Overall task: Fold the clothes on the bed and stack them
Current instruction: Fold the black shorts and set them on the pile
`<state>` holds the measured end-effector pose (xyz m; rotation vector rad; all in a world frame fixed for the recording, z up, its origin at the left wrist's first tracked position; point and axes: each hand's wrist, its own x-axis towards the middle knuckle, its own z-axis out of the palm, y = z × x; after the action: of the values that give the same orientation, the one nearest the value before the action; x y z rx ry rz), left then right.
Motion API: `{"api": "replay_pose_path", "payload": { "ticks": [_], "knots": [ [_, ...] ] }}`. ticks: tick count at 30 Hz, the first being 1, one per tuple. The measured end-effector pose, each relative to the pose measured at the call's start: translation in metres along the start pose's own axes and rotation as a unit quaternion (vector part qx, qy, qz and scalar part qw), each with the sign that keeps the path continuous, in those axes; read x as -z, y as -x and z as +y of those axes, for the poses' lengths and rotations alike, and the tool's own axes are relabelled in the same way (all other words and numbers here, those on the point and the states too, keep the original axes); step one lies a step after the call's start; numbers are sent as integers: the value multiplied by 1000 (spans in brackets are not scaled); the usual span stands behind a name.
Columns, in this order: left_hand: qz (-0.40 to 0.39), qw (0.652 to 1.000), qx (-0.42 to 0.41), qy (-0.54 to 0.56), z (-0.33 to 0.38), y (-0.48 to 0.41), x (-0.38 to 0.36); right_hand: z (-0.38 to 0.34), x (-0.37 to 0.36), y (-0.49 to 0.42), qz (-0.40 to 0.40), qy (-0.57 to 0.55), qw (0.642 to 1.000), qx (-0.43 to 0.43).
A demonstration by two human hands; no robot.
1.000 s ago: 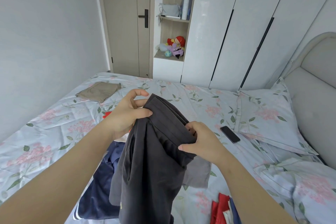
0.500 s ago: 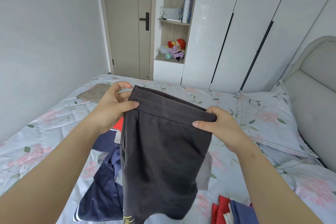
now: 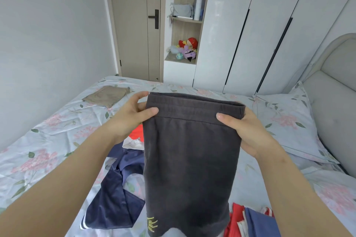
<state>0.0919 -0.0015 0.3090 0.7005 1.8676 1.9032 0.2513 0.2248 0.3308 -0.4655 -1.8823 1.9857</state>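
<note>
Dark grey shorts (image 3: 190, 150): hanging at 6 o'clock over bed (image 3: 57, 140); waistband (image 3: 192, 109) ends pinched thumb-to-fingers, left hand (image 3: 133, 119) at 9 o'clock, right hand (image 3: 250, 131) at 3 o'clock. Advised: hold taut, level, then lay flat before folding.

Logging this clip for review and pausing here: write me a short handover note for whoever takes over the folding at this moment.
Left hand: pinches the waistband of the grey shorts at its left end.
Right hand: pinches the right end.
The shorts hang flat in the air above the bed.
Done: one khaki garment lies folded at the far left of the bed.
Left: fold the shorts and stack them. Then do the navy garment, the red and white piece next to it, and the red and blue clothes at the near right, all unfolded.
</note>
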Motion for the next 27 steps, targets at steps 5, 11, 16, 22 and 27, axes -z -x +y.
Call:
{"api": "replay_pose_path", "payload": {
  "ticks": [5, 11, 16, 22, 27],
  "knots": [
    [-62, 993, 21, -96, 6, 0, 2, 4, 5, -2, -10, 27, 1000, -9],
    [-85, 982, 44, -164, 0, -13, 0, 7, 20, -14, -56, 134, 987, -70],
    [-5, 969, 41, -244, -3, -35, -12, 20, 9, -28, 55, 175, 983, 9],
    [58, 989, -86, -110, 27, -37, -26, -10, 7, -23, 120, 95, 978, 141],
    [26, 980, -148, -127, 37, -11, -17, -13, 15, -1, 49, 56, 985, 159]
  ]
}}
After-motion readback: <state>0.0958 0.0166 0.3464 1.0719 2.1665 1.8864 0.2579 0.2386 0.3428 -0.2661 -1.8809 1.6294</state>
